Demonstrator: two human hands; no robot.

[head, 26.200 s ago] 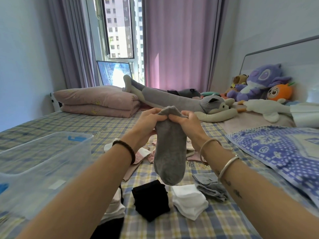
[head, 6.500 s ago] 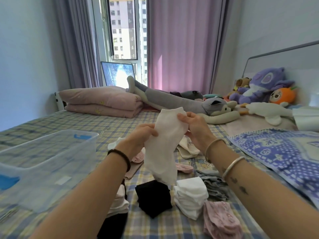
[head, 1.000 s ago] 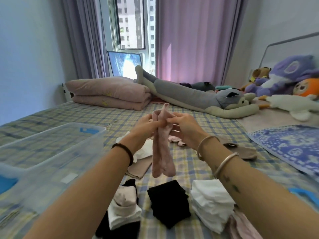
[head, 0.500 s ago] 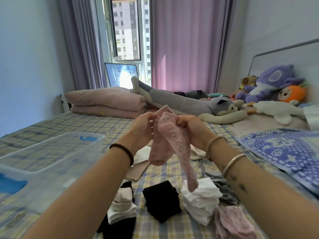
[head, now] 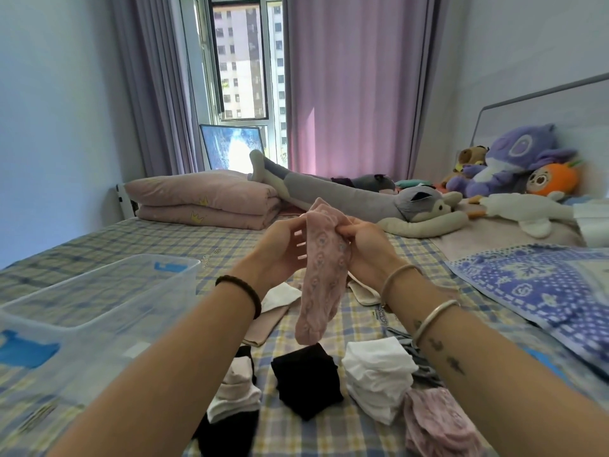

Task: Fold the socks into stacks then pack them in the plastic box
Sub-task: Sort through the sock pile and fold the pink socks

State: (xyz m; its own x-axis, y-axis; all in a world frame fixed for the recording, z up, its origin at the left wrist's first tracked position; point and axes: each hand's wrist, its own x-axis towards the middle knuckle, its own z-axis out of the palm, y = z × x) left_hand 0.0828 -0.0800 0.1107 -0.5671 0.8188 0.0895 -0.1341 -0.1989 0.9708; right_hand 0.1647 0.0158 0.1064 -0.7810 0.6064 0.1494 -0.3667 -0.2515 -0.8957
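My right hand pinches the cuff of one pink lacy sock; my left hand touches it, grip unclear. On the checked bed: four folded piles, a black stack, white stack, pink stack and mixed stack, plus one clear plastic box.

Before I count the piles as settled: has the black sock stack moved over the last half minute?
No. The black sock stack lies just left of the white stack on the checked sheet, as it did then.
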